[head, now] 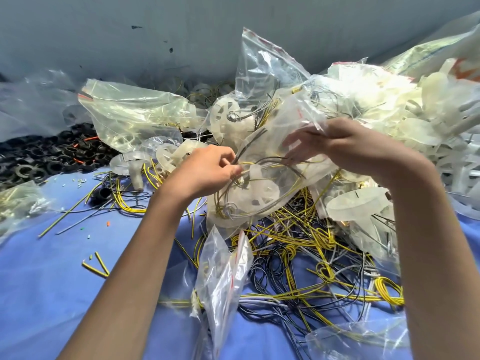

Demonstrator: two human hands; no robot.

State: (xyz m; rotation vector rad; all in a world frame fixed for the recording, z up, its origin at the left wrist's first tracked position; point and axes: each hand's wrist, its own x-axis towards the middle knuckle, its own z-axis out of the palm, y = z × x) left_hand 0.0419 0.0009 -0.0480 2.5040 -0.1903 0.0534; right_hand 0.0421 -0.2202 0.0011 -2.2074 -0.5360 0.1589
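Plastic bag, one and clear, hangs between our two hands above the blue cloth. Our right hand pinches its upper edge. Our left hand pinches the wires at its mouth. Inside we count at least one white wheel part; the wires are too tangled to count.

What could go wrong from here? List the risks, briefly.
1. The left hand pinches wires at the mouth of the bag, which the right hand grips. Stiff wire ends may snag or pierce the thin film.
2. The curved wires may spring back out.
3. The loose pile lies right under the bag, so stray wires there could catch and get dragged along.
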